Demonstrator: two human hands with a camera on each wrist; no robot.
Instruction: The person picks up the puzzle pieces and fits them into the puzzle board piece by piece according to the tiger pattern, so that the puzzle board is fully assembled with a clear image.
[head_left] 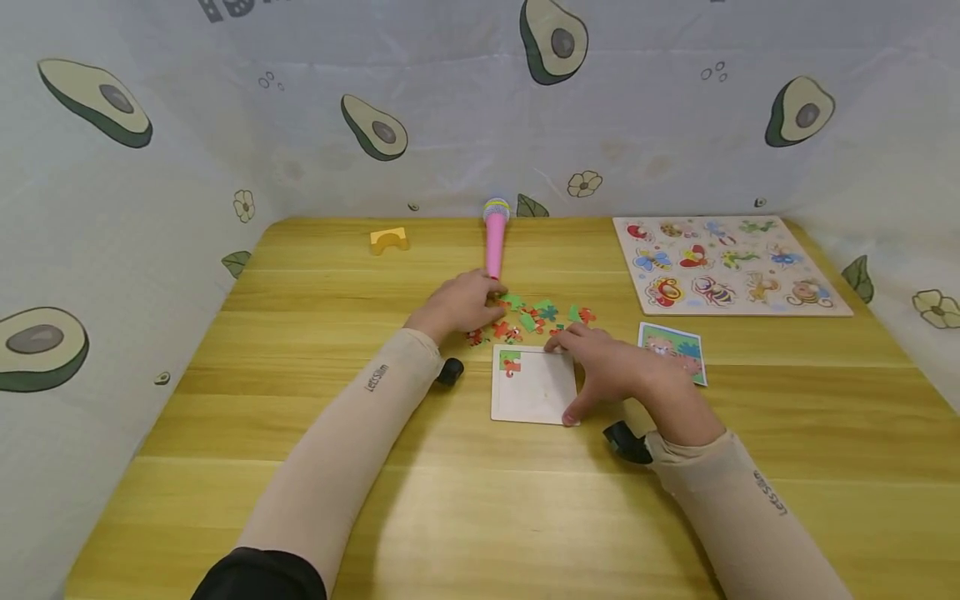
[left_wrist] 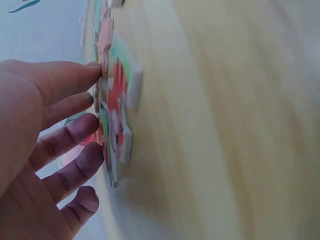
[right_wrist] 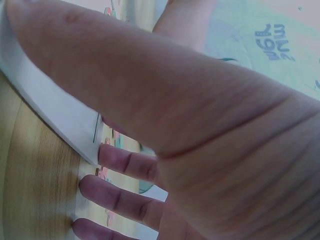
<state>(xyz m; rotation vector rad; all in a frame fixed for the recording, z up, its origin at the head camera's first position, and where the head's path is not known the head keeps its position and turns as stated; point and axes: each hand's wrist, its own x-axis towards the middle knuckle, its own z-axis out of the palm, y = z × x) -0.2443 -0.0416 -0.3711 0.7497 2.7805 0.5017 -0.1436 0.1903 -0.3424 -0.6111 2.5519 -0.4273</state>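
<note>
My left hand point(head_left: 461, 304) reaches into a loose heap of jigsaw pieces point(head_left: 528, 321), its fingers apart and slightly bent. In the left wrist view, its fingertips are right at several red and green pieces point(left_wrist: 119, 85). My right hand point(head_left: 611, 367) holds the white puzzle tray point(head_left: 536, 396) at its right side, thumb at the near corner and index finger at the far edge. The other fingers point(right_wrist: 120, 195) spread beside the tray corner in the right wrist view. One red and green piece point(head_left: 510, 361) lies in the tray's far left corner.
Behind the heap lies a pink toy microphone point(head_left: 495, 237), with a yellow arch block point(head_left: 388, 240) to its left. A picture card point(head_left: 693, 350) is partly covered by my right hand. An insect picture board point(head_left: 735, 287) lies at the far right, before a printed cloth.
</note>
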